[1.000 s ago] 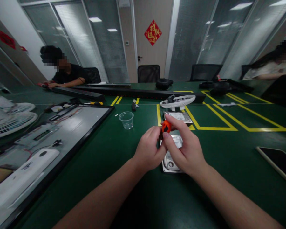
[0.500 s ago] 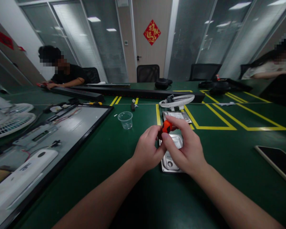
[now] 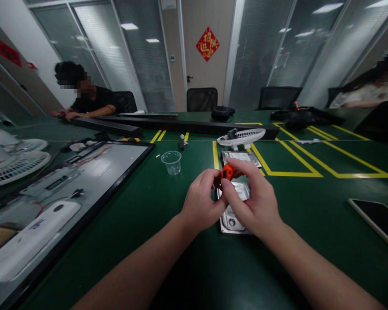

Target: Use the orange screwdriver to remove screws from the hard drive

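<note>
In front of me, an orange-and-black screwdriver point(image 3: 227, 172) is seen nearly end-on, above a silver hard drive point(image 3: 232, 222). My right hand point(image 3: 252, 196) pinches its orange handle between thumb and fingers. Curled close against it from the other side, my left hand point(image 3: 204, 198) has its fingers on the lower, dark part, which is mostly hidden. The screwdriver's tip cannot be seen. Both hands partly cover the drive, which lies flat on the green table. Just behind it lies a second hard drive point(image 3: 241, 158).
A clear plastic cup point(image 3: 171, 162) stands left of my hands. A large opened panel point(image 3: 116, 172) with a white device point(image 3: 35, 241) fills the left. A white fan grille point(image 3: 245, 137) lies behind the drives, and a phone point(image 3: 378, 219) at right. Two people sit across the table.
The orange handle has turned a little between my fingers, so its black marking shows differently. Both hands stay in almost the same place. The whole view has shifted slightly.
</note>
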Motion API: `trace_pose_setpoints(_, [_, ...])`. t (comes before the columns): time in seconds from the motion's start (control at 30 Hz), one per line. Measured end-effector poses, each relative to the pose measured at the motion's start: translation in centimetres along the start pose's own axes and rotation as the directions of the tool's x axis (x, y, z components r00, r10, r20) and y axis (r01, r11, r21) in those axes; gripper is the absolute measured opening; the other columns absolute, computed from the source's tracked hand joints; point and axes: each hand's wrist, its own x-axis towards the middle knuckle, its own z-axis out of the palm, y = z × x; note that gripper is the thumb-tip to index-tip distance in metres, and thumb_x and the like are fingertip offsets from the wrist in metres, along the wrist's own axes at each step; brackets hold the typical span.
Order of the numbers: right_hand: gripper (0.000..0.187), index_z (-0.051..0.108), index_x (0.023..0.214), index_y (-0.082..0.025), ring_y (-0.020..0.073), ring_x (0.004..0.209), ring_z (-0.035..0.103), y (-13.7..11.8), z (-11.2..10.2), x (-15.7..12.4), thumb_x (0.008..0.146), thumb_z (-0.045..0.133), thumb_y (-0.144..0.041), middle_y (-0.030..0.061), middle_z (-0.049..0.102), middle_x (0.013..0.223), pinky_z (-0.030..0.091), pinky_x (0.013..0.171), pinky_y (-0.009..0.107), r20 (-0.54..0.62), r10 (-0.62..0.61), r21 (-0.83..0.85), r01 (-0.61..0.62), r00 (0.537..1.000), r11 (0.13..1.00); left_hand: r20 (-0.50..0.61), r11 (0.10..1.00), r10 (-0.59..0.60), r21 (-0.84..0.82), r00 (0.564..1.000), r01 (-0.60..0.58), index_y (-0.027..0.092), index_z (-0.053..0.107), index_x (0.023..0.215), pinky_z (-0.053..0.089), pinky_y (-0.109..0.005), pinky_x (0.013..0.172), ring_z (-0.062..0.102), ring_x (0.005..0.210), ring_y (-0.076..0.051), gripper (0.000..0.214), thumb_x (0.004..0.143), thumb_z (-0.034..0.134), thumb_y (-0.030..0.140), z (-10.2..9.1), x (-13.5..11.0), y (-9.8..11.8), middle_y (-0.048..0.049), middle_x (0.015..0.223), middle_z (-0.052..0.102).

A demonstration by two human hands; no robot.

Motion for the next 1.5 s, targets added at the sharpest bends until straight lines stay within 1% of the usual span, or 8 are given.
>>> trace_pose_setpoints(0.17, [0.047, 0.059, 0.144, -0.024, 0.0238, 0.103, 0.068, 0.08, -0.09, -0.04, 0.098, 0.068, -0.018, 0.008, 0.071, 0.118, 0.059, 0.093, 0.043, 0.005, 0.009, 0.003, -0.009, 1.0, 1.0, 0.052, 1.0, 0.004, -0.019, 0.999, -0.003, 0.021, 0.057, 0.109, 0.051, -0.033, 0.079, 0.065, 0.088, -0.02, 0.011, 0.099, 0.062, 0.02, -0.17, 0.12, 0.07, -0.005, 0.1, 0.068])
trace_pose_setpoints(0.37, [0.05, 0.055, 0.15, -0.024, 0.0243, 0.112, 0.069, 0.08, -0.04, -0.29, 0.102, 0.06, -0.016, 0.0098, 0.072, 0.131, 0.058, 0.101, 0.044, 0.035, 0.015, 0.024, -0.016, 0.999, 1.0, 0.065, 1.0, 0.023, -0.012, 0.998, -0.022, 0.021, 0.057, 0.106, 0.049, -0.033, 0.075, 0.061, 0.084, -0.019, 0.004, 0.105, 0.056, 0.024, -0.12, 0.16, -0.04, -0.0044, 0.094, 0.065])
trace_pose_setpoints(0.6, [0.046, 0.057, 0.146, -0.025, 0.026, 0.107, 0.069, 0.11, 0.02, -0.19, 0.101, 0.063, -0.018, 0.0103, 0.072, 0.126, 0.06, 0.094, 0.048, 0.017, 0.026, -0.001, -0.026, 1.0, 1.0, 0.039, 1.0, 0.01, 0.025, 0.999, -0.011, 0.022, 0.055, 0.103, 0.049, -0.033, 0.073, 0.06, 0.081, -0.019, 0.009, 0.097, 0.062, 0.02, 0.01, 0.18, 0.01, -0.0035, 0.091, 0.064])
trace_pose_setpoints(0.83, [0.043, 0.06, 0.14, -0.025, 0.0253, 0.104, 0.069, 0.02, 0.05, 0.12, 0.098, 0.068, -0.017, 0.008, 0.071, 0.117, 0.06, 0.093, 0.047, 0.0, 0.01, 0.0, -0.01, 1.0, 1.0, 0.062, 0.998, 0.032, 0.048, 0.998, -0.035, 0.022, 0.052, 0.097, 0.051, -0.034, 0.075, 0.062, 0.085, -0.021, 0.014, 0.09, 0.063, 0.017, 0.0, 0.17, -0.13, -0.0051, 0.094, 0.066])
trace_pose_setpoints(1.0, [0.044, 0.06, 0.14, -0.024, 0.0252, 0.105, 0.07, -0.09, 0.05, 0.2, 0.098, 0.067, -0.017, 0.0084, 0.072, 0.119, 0.061, 0.093, 0.045, 0.001, -0.003, 0.0, 0.003, 1.0, 1.0, 0.069, 0.997, 0.053, 0.056, 0.996, -0.057, 0.021, 0.055, 0.099, 0.05, -0.034, 0.074, 0.062, 0.085, -0.021, 0.009, 0.094, 0.063, 0.019, -0.01, 0.16, -0.36, -0.0057, 0.094, 0.066])
trace_pose_setpoints(1.23, [0.051, 0.055, 0.152, -0.027, 0.0269, 0.116, 0.072, -0.34, -0.03, 0.12, 0.102, 0.058, -0.016, 0.0098, 0.074, 0.13, 0.061, 0.098, 0.047, 0.068, 0.004, 0.029, -0.006, 0.998, 1.0, 0.086, 0.999, 0.04, 0.019, 0.996, -0.042, 0.021, 0.056, 0.101, 0.051, -0.035, 0.077, 0.064, 0.086, -0.022, 0.004, 0.098, 0.058, 0.02, 0.08, 0.15, -0.25, -0.007, 0.095, 0.067])
trace_pose_setpoints(1.4, [0.048, 0.058, 0.147, -0.027, 0.025, 0.106, 0.07, -0.05, -0.06, 0.13, 0.1, 0.064, -0.016, 0.0085, 0.074, 0.122, 0.061, 0.094, 0.046, 0.034, -0.01, 0.02, 0.01, 0.999, 1.0, 0.023, 0.999, 0.013, 0.048, 1.0, -0.014, 0.022, 0.052, 0.094, 0.047, -0.032, 0.073, 0.059, 0.08, -0.019, 0.011, 0.093, 0.062, 0.017, 0.08, 0.21, -0.05, -0.0024, 0.088, 0.062])
trace_pose_setpoints(1.5, [0.047, 0.059, 0.145, -0.026, 0.0252, 0.102, 0.069, 0.04, -0.06, 0.12, 0.099, 0.066, -0.017, 0.0082, 0.073, 0.117, 0.061, 0.092, 0.047, 0.017, -0.005, 0.005, 0.005, 1.0, 1.0, 0.022, 0.999, 0.014, 0.042, 1.0, -0.015, 0.022, 0.052, 0.093, 0.046, -0.032, 0.072, 0.058, 0.08, -0.019, 0.012, 0.093, 0.062, 0.017, -0.02, 0.31, 0.02, -0.0019, 0.088, 0.062])
